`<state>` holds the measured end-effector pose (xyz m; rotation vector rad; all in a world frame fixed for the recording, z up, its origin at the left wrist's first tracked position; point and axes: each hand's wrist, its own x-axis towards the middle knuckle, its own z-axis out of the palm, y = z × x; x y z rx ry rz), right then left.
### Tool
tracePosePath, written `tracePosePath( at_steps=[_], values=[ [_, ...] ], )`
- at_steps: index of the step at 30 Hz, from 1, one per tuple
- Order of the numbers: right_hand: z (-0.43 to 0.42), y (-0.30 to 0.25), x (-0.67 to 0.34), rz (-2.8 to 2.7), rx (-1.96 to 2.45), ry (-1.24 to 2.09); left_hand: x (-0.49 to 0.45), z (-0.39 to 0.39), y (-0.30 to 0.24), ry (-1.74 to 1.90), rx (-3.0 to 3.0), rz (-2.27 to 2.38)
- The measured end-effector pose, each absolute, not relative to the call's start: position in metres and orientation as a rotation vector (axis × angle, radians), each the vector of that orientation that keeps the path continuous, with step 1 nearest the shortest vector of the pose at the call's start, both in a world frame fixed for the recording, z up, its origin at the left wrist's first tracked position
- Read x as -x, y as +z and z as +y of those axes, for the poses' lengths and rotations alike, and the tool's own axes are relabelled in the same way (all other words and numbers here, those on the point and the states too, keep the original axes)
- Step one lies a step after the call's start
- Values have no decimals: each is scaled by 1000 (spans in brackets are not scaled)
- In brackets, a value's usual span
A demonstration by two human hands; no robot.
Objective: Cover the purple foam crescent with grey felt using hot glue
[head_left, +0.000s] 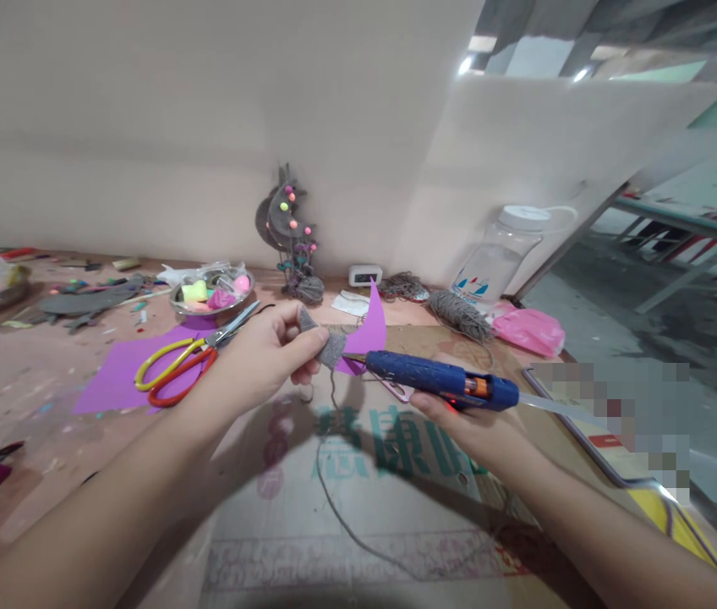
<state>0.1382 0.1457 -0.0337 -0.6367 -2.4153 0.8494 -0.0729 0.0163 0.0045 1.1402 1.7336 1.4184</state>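
- Two hands meet above the cardboard sheet (396, 524): the left hand (270, 347) pinches a purple crescent (369, 331) by its yarn-wrapped end, holding it clear of the board.
- The right hand (466, 423) is closed around a blue glue gun (440, 379), its nozzle touching the crescent where the grey wrap ends.
- Grey yarn (333, 491) trails from the wrap down across the cardboard.
- Gluing the wrap looks like the step in hand; it calls for a steady tip and fingers kept off the hot glue.
- Scissors (181, 364) lie well to the left.
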Motion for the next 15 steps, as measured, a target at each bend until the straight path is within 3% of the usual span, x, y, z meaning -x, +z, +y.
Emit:
tracePosePath(
  at_steps=[15],
  values=[
    [146, -32, -137, -2393, 742, 816, 77, 16, 1, 1389, -1180, 1684]
  ],
)
